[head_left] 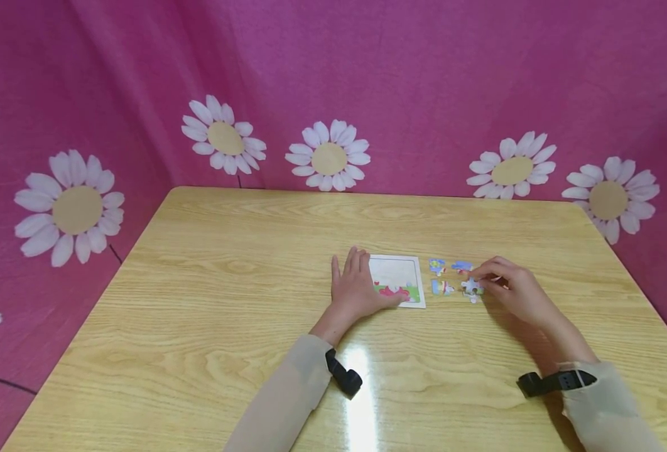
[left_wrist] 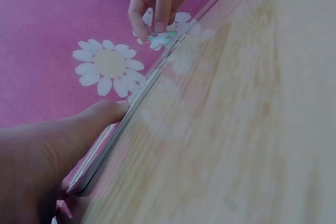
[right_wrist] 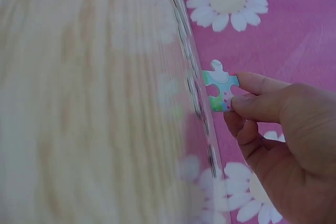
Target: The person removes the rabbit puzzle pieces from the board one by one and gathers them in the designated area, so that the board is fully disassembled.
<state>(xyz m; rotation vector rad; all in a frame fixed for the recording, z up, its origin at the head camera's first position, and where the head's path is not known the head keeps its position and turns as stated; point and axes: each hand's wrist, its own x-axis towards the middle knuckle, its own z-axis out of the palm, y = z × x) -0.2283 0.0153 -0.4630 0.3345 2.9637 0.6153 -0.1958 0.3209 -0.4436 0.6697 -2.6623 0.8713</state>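
A jigsaw board [head_left: 392, 271] with a white border lies on the table, its lower part filled with green and pink picture. My left hand [head_left: 356, 290] rests over its left side, fingers straight and spread, thumb along the near edge. In the left wrist view that thumb [left_wrist: 102, 114] lies on the board's rim. To the right, my right hand [head_left: 515, 290] pinches a jigsaw piece [right_wrist: 220, 86] between thumb and forefinger. The piece is tilted up, with white, blue, green and pink print showing. Its far side is hidden from the head view.
Several loose jigsaw pieces [head_left: 441, 287] lie flat between the board and my right hand. The wooden table [head_left: 198, 301] runs back to a pink cloth [head_left: 412, 94] with white flowers, which also hangs along both sides. Black straps circle both wrists.
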